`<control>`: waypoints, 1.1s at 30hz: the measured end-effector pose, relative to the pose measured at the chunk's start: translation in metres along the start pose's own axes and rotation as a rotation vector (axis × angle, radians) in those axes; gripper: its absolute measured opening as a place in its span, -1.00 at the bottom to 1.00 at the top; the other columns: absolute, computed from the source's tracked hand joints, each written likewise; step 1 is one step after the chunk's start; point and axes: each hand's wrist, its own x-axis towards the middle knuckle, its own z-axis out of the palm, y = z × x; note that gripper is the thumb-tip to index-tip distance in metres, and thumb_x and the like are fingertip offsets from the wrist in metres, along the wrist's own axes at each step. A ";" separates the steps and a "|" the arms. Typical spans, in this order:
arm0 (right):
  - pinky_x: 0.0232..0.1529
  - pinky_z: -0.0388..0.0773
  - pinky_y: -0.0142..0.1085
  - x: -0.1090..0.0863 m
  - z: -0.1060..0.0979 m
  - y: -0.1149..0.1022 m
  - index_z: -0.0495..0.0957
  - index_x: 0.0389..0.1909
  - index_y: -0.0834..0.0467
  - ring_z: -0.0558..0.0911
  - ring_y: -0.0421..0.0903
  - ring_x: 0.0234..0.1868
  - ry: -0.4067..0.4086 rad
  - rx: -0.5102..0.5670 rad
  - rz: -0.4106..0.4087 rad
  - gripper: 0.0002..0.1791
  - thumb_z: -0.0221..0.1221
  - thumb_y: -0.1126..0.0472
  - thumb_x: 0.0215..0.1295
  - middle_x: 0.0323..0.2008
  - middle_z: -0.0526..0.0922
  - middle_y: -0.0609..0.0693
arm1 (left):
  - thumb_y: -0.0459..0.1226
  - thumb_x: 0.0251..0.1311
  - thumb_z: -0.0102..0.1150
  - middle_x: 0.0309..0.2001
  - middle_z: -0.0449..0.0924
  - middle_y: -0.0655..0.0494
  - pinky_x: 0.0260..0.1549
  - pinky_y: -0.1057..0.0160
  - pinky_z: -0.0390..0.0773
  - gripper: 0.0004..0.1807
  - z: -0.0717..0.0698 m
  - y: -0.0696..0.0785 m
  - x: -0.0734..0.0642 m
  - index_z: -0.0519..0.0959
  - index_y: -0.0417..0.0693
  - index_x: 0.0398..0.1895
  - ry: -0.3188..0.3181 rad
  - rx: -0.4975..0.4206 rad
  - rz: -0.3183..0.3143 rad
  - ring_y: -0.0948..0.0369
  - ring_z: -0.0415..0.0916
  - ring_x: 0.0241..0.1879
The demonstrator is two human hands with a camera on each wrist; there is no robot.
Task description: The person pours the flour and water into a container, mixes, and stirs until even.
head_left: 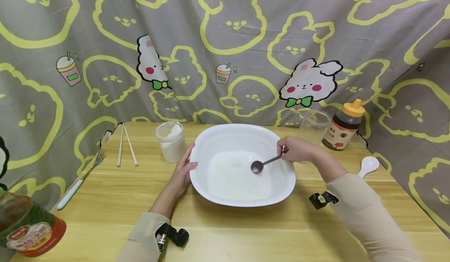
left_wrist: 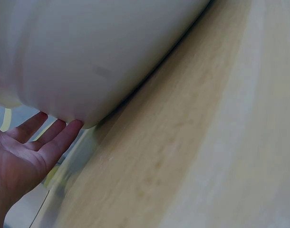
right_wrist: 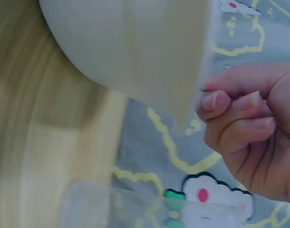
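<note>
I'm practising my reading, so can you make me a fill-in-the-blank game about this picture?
1. The left hand touches a basin coloured ____.
2. The right hand, not the ____, holds the measuring spoon.
3. Two ____ lie between the fork and the powder jar.
4. The squeeze bottle has a ____ cap.

Missing words: white; left; chopsticks; yellow.

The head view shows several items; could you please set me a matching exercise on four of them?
1. dark spoon
2. basin
3. chopsticks
4. squeeze bottle

A. white, left hand at its side
B. yellow-capped
C. held by the right hand
D. left of the powder jar

Pairs: 1-C, 2-A, 3-D, 4-B
</note>
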 end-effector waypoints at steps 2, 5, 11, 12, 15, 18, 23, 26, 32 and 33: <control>-0.72 0.28 -0.39 0.009 0.006 0.001 0.45 -0.52 0.29 0.34 -0.18 -0.73 0.039 0.025 0.049 -0.90 0.01 0.49 -0.09 -0.73 0.41 -0.02 | -0.38 0.01 -0.11 0.20 0.08 -0.16 -0.22 0.00 0.42 -0.27 0.000 0.000 0.000 -0.03 0.15 0.32 0.003 0.000 0.001 -0.21 0.16 0.02; -0.75 0.25 -0.40 0.023 0.017 -0.001 0.44 -0.48 0.31 0.32 -0.18 -0.76 0.088 0.087 0.101 -0.91 0.02 0.47 -0.06 -0.75 0.41 -0.01 | -0.38 0.02 -0.12 0.19 0.09 -0.16 -0.21 0.00 0.42 -0.27 0.000 -0.001 0.001 -0.03 0.15 0.31 0.006 0.001 -0.002 -0.21 0.16 0.02; -0.77 0.21 -0.44 0.043 0.040 -0.008 0.43 -0.46 0.33 0.29 -0.21 -0.80 0.065 0.274 0.084 -0.95 0.06 0.45 0.00 -0.78 0.42 0.00 | -0.37 0.01 -0.11 0.18 0.10 -0.18 -0.17 -0.08 0.37 -0.27 0.000 -0.001 0.001 -0.02 0.17 0.31 0.003 0.002 -0.004 -0.24 0.13 0.03; -0.77 0.20 -0.44 0.043 0.043 -0.010 0.43 -0.45 0.32 0.29 -0.21 -0.80 0.043 0.305 0.077 -0.95 0.06 0.45 0.00 -0.78 0.42 0.01 | -0.37 0.01 -0.11 0.18 0.10 -0.18 -0.18 -0.08 0.37 -0.27 0.000 -0.001 0.001 -0.02 0.17 0.31 0.002 0.004 -0.004 -0.24 0.14 0.02; -0.78 0.18 -0.45 0.041 0.048 -0.014 0.44 -0.47 0.29 0.27 -0.21 -0.81 -0.032 0.346 0.050 -0.95 0.07 0.45 0.01 -0.79 0.42 0.01 | -0.37 0.01 -0.11 0.17 0.10 -0.19 -0.19 -0.06 0.38 -0.27 0.000 -0.001 0.001 -0.03 0.17 0.31 0.001 0.010 -0.006 -0.22 0.17 0.01; -0.77 0.16 -0.45 0.032 0.048 -0.017 0.46 -0.47 0.29 0.24 -0.22 -0.81 -0.117 0.333 0.014 -0.95 0.07 0.45 0.01 -0.80 0.41 0.00 | -0.37 0.01 -0.12 0.18 0.10 -0.19 -0.20 -0.04 0.40 -0.26 -0.001 -0.001 0.001 -0.03 0.17 0.32 0.000 0.012 -0.008 -0.21 0.19 0.00; -0.75 0.18 -0.45 0.011 0.035 -0.018 0.48 -0.48 0.29 0.25 -0.23 -0.79 -0.238 0.244 -0.054 -0.93 0.06 0.47 -0.02 -0.80 0.39 -0.04 | -0.38 0.01 -0.11 0.19 0.10 -0.17 -0.19 -0.04 0.39 -0.27 -0.001 0.000 0.001 -0.02 0.17 0.31 0.009 0.007 -0.005 -0.20 0.19 0.01; -0.76 0.17 -0.46 -0.001 0.022 -0.019 0.47 -0.52 0.28 0.25 -0.23 -0.79 -0.278 0.178 -0.065 -0.90 0.04 0.50 -0.07 -0.81 0.36 -0.06 | -0.38 0.01 -0.12 0.19 0.09 -0.16 -0.16 -0.07 0.36 -0.27 -0.002 -0.001 0.001 -0.03 0.16 0.31 0.009 0.004 -0.002 -0.21 0.16 0.02; -0.78 0.14 -0.46 -0.017 -0.004 -0.021 0.43 -0.60 0.20 0.26 -0.23 -0.80 -0.276 -0.039 0.015 -0.81 -0.01 0.54 -0.13 -0.79 0.36 -0.06 | -0.37 0.01 -0.11 0.18 0.10 -0.17 -0.15 -0.10 0.34 -0.27 -0.001 -0.001 0.001 -0.02 0.17 0.31 0.012 0.005 -0.010 -0.23 0.14 0.03; -0.78 0.15 -0.46 -0.018 -0.007 -0.021 0.43 -0.61 0.19 0.27 -0.23 -0.80 -0.265 -0.072 0.027 -0.80 -0.02 0.55 -0.13 -0.77 0.37 -0.05 | -0.37 0.01 -0.10 0.18 0.11 -0.18 -0.16 -0.09 0.35 -0.27 -0.001 -0.001 0.001 -0.01 0.18 0.31 0.013 0.007 -0.012 -0.23 0.15 0.03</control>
